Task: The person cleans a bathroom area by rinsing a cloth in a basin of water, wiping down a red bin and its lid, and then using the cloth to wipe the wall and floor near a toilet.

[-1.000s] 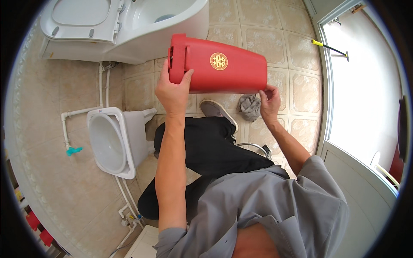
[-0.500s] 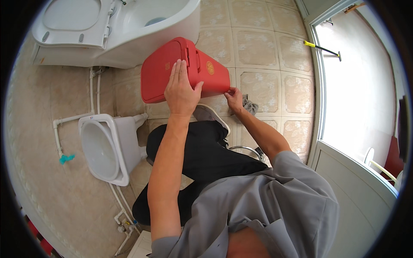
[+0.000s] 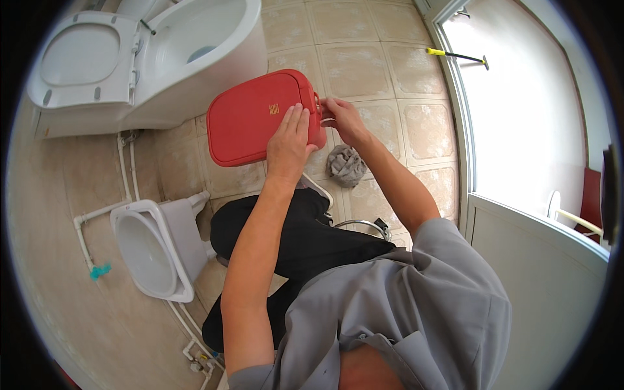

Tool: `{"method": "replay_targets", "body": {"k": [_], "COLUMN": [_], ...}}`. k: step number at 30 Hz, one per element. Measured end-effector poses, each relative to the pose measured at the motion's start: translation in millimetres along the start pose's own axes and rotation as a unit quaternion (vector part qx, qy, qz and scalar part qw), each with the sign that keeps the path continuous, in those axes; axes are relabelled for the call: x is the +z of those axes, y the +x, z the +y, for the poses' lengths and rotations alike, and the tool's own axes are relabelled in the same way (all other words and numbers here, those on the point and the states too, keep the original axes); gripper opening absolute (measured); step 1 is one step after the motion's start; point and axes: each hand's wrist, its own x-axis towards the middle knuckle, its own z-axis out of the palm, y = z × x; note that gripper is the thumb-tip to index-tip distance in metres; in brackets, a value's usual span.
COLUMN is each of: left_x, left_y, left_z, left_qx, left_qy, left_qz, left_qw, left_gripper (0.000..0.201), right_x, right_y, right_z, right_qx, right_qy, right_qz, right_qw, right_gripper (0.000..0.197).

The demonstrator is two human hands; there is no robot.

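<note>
A red lidded trash bin (image 3: 237, 120) stands on the tiled floor in front of me, its lid closed and facing up. My left hand (image 3: 289, 143) lies on the lid's right part, fingers stretched out flat and thumb over the edge. At the bin's right side, my right hand (image 3: 344, 121) has its fingers bent around a small handle near the rim. Part of that grip is hidden. Below my right hand, a crumpled grey cloth (image 3: 346, 166) rests on the floor.
A white toilet (image 3: 195, 55) with a raised seat is at the upper left. A white sink (image 3: 146, 250) stands beside my knee, next to wall pipes (image 3: 104, 211). A white-framed doorway (image 3: 455, 97) is on the right, with a yellow-handled squeegee (image 3: 458, 56).
The bin has gone from tilted to more upright. My right hand has moved from its base up to the handle side, and more of the grey cloth shows.
</note>
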Motion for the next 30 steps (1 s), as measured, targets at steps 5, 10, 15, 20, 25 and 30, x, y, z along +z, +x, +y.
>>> {"method": "replay_targets", "body": {"k": [5,10,15,20,25,30], "left_x": [4.0,-13.9,-15.1,-12.5,3.8,22.9], "left_y": [12.1,-0.6,-14.1,-20.5,-43.1,-29.6], "left_z": [12.2,-19.8,-50.5,-66.6,-137.3,-124.1], "left_qx": [0.037,-0.141,-0.281,-0.362,-0.575,-0.555], "left_qy": [-0.089,-0.146,-0.304,-0.285,-0.57,-0.738], "left_qz": [0.021,0.122,0.27,0.289,0.358,0.208], "left_qw": [0.995,0.972,0.869,0.839,0.465,0.322], "left_gripper": [0.069,0.051,0.044,0.051,0.061,0.093], "right_x": [-26.3,-32.5,-36.3,-44.6,-47.2,-100.6], "right_y": [10.6,-7.7,-11.7,-0.2,15.5,26.2], "right_z": [-22.6,-20.7,-19.6,-18.7,-27.7,-53.4], "right_qx": [0.052,0.135,0.15,0.15,0.194,0.16], "right_qy": [-0.084,-0.065,-0.026,0.013,0.078,0.074], "right_qz": [0.044,0.041,0.051,0.038,0.016,0.042], "right_qw": [0.994,0.988,0.987,0.988,0.978,0.983], "right_gripper": [0.031,0.041,0.047,0.049,0.045,0.041]}}
